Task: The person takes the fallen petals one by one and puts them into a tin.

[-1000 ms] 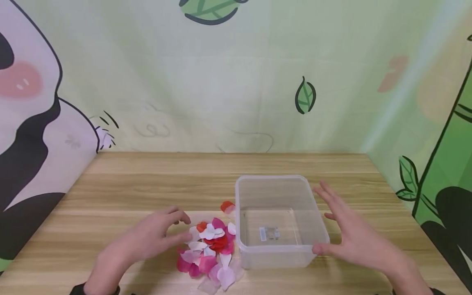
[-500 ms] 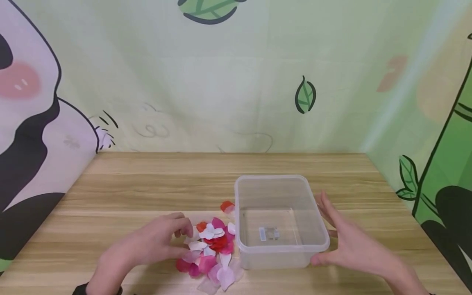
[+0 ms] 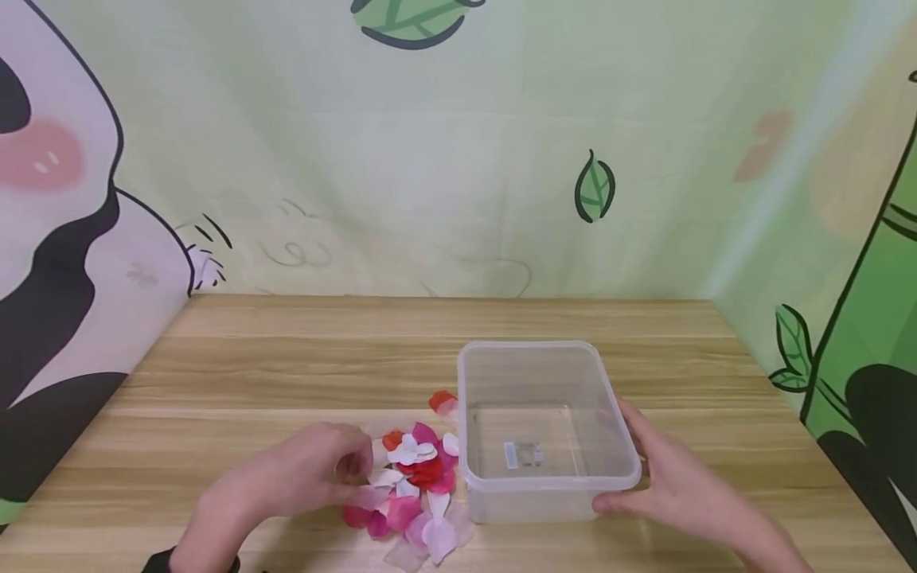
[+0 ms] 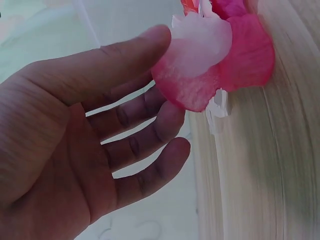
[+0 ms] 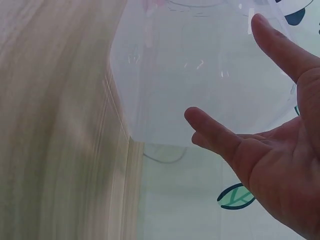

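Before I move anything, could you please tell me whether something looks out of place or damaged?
Mildly: the petals lie loose on the table, as if spilled, left of the clear box, and a red petal sits behind the main heap. The box stands upright, with no visible damage.

The right hand (image 3: 671, 487) has moved left, its thumb now farther across the near-right corner of the clear plastic box (image 3: 537, 504); the left hand (image 3: 306, 471) has lowered its fingers toward the artificial petals (image 3: 403, 513).
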Demonstrator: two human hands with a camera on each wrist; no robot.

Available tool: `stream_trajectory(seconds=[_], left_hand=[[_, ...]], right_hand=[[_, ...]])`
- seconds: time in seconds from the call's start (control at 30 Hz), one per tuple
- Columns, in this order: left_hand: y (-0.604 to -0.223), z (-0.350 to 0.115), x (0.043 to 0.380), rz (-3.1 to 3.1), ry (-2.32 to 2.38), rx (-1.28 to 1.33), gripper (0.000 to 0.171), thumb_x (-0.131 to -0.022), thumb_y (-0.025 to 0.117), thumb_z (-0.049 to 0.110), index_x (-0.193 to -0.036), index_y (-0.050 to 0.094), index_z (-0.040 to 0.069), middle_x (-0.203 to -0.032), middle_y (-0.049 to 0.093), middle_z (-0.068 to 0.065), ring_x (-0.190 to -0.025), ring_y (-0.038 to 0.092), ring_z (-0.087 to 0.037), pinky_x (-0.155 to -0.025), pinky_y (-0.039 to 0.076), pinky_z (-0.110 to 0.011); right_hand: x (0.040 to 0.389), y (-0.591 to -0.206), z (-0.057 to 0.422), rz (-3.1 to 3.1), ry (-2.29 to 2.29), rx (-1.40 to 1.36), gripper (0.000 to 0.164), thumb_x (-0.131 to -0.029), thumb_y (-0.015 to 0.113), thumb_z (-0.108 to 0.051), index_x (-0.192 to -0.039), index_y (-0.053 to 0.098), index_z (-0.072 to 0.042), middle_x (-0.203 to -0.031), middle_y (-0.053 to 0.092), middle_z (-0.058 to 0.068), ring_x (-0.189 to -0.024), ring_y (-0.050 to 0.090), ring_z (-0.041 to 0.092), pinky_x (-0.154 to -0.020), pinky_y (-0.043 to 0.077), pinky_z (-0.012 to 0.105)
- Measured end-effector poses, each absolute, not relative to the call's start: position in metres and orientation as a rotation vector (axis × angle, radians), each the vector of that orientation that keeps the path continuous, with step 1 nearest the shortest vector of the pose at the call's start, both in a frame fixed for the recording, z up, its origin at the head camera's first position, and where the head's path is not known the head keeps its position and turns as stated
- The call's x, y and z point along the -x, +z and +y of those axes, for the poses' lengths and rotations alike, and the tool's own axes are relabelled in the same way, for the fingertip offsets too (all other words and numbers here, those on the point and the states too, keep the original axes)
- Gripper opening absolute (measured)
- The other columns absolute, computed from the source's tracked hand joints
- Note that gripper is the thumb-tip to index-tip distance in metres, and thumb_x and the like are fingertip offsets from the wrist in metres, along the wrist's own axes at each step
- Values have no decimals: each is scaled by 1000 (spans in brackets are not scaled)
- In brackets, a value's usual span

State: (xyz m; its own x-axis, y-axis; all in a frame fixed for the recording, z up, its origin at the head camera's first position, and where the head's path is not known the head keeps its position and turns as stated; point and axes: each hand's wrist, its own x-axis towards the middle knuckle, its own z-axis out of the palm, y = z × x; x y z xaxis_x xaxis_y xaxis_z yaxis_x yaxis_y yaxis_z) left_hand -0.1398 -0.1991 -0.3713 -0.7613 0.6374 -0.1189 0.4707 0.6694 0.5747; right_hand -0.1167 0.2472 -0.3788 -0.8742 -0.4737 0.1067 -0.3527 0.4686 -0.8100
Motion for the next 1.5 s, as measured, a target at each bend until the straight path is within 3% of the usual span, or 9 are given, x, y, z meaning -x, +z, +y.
stream_trajectory(seconds=[0.37, 0.67, 1.03, 1.5], left_hand=[[-371, -199, 142, 2595, 724, -940, 18, -88, 81, 11, -84, 69, 23, -74, 56, 17, -68, 53, -5, -63, 50, -25], [-366, -195, 141, 2680, 706, -965, 19, -88, 80, 12, -86, 67, 26, -92, 57, 17, -83, 56, -10, -73, 52, -28], [-361, -193, 143, 2757, 850, -1009, 20, -89, 77, 3, -86, 69, 20, -82, 62, 18, -78, 59, -4, -76, 58, -35], [-360, -187, 148, 2957, 959, -1075, 24, -85, 79, -5, -87, 72, 18, -83, 67, 13, -78, 62, -4, -73, 58, -29]], right_hand=[[118, -380, 247, 2577, -1366, 767, 109, -77, 92, -32, -158, 25, -1, -136, 56, 23, -108, 65, 34, -83, 56, 33], [117, -380, 245, 2570, -1381, 744, 110, -78, 91, -32, -160, 23, -4, -139, 55, 23, -110, 64, 34, -83, 56, 33], [113, -383, 241, 2656, -1336, 730, 111, -74, 92, -38, -159, 27, -7, -134, 60, 16, -107, 66, 27, -89, 54, 35], [112, -386, 242, 2678, -1250, 751, 111, -77, 91, -38, -161, 24, -9, -133, 62, 13, -106, 67, 22, -89, 54, 34]])
